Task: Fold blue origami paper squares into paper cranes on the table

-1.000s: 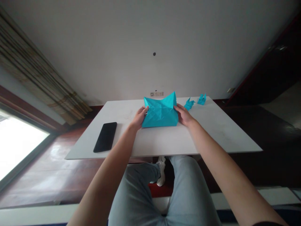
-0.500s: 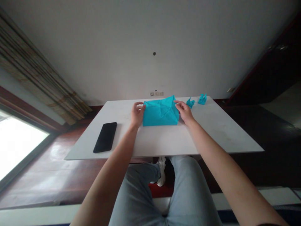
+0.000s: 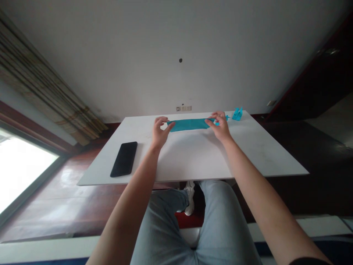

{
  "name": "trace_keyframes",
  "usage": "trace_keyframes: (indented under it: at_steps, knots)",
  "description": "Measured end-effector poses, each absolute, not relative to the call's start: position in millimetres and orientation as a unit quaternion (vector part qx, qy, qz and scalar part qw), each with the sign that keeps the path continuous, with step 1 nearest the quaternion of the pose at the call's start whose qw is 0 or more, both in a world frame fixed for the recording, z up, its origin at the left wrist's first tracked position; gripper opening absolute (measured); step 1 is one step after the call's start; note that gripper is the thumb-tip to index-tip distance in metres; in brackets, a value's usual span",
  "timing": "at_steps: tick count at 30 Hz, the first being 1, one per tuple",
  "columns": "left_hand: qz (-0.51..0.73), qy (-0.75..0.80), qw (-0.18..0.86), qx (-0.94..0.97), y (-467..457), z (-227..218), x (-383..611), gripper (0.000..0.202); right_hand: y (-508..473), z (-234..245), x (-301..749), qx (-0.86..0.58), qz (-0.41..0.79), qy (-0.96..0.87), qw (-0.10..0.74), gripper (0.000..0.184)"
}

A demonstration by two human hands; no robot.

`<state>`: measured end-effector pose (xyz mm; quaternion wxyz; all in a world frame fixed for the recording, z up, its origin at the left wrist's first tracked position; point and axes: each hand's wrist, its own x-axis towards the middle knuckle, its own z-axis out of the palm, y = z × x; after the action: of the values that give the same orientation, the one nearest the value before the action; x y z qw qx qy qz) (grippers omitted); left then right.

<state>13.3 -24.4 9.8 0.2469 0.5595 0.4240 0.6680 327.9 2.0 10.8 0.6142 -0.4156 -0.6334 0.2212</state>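
A turquoise sheet of paper [image 3: 189, 124] lies across the far middle of the white table [image 3: 193, 158], seen as a narrow flat band. My left hand [image 3: 160, 130] pinches its left end with thumb and fingers. My right hand [image 3: 220, 126] pinches its right end the same way. Both forearms reach forward over my lap.
A black phone [image 3: 124, 159] lies flat on the table's left side. Two small folded turquoise paper figures sit at the far right, one [image 3: 237, 114] clear of my hand, the other [image 3: 226, 117] mostly hidden behind my right fingers. A wall with a socket [image 3: 184, 109] stands behind the table.
The paper stood up as a tall crumpled shape between my hands; it has dropped and spread into a low flat band farther back. Both hands moved away from me and now pinch its ends.
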Motion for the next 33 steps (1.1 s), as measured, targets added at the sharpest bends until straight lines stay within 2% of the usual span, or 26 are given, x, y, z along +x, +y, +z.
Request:
trace_keyframes:
  at_steps: [5,9,13,17,22,27,33]
  knots:
    - [0.673,0.375,0.383,0.51,-23,8,19,0.055,-5,12,319,-0.391,0.372,-0.594,0.597,0.061]
    - [0.672,0.405,0.394,0.478,-20,5,20,0.057,-10,10,313,-0.37,0.467,-0.603,0.53,0.062]
    - [0.651,0.417,0.425,0.471,-21,4,18,0.058,-9,9,311,-0.361,0.51,-0.556,0.548,0.062]
    - [0.577,0.378,0.52,0.504,-28,3,20,0.078,-10,12,312,-0.358,0.539,-0.517,0.561,0.065]
    - [0.539,0.323,0.581,0.518,-32,4,25,0.074,-17,14,308,-0.355,0.567,-0.528,0.523,0.064]
    - [0.574,0.321,0.571,0.491,-29,4,28,0.083,-15,7,301,-0.369,0.535,-0.506,0.567,0.076]
    - [0.632,0.415,0.432,0.492,-22,-4,23,0.083,-10,10,305,-0.365,0.547,-0.492,0.57,0.077]
